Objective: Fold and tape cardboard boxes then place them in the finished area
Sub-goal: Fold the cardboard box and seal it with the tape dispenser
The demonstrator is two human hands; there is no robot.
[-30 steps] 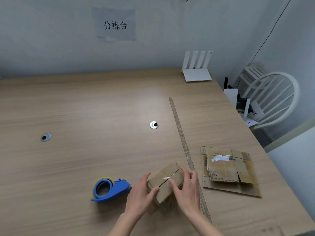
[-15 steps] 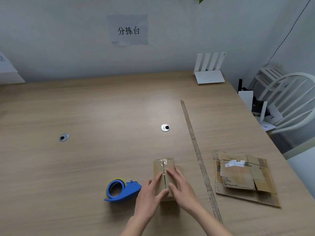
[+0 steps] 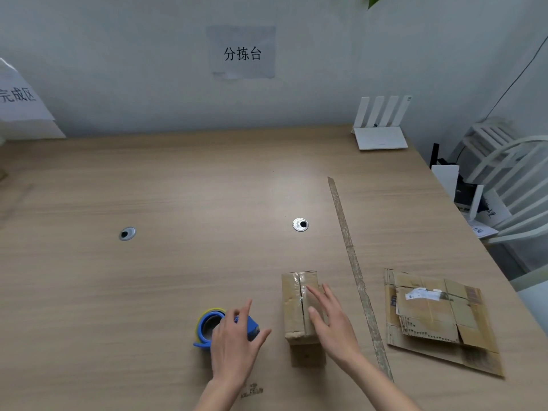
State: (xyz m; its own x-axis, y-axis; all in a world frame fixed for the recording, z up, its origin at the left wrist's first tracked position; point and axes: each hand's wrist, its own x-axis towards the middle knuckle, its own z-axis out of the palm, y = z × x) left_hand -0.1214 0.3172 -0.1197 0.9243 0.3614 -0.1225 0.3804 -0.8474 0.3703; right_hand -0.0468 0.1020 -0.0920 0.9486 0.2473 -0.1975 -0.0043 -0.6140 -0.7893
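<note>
A small folded cardboard box (image 3: 296,304) stands on the wooden table (image 3: 178,203), its top flaps meeting along a centre seam with some clear tape at the far end. My right hand (image 3: 332,324) lies flat on the right flap with straight fingers. My left hand (image 3: 234,339) hovers over the blue tape dispenser (image 3: 207,327) just left of the box, fingers spread and relaxed, partly covering it. A stack of flattened cardboard boxes (image 3: 436,318) lies to the right.
A long brown tape strip (image 3: 353,262) on the table separates the box from the flat stack. Two metal cable grommets (image 3: 300,224) sit mid-table. A white router (image 3: 381,132) stands at the back right, a white chair (image 3: 510,185) beyond the right edge, a paper sign (image 3: 20,105) far left.
The box has been set down square on the table. My left hand left the box and moved left over the tape dispenser. My right hand stays on the box top.
</note>
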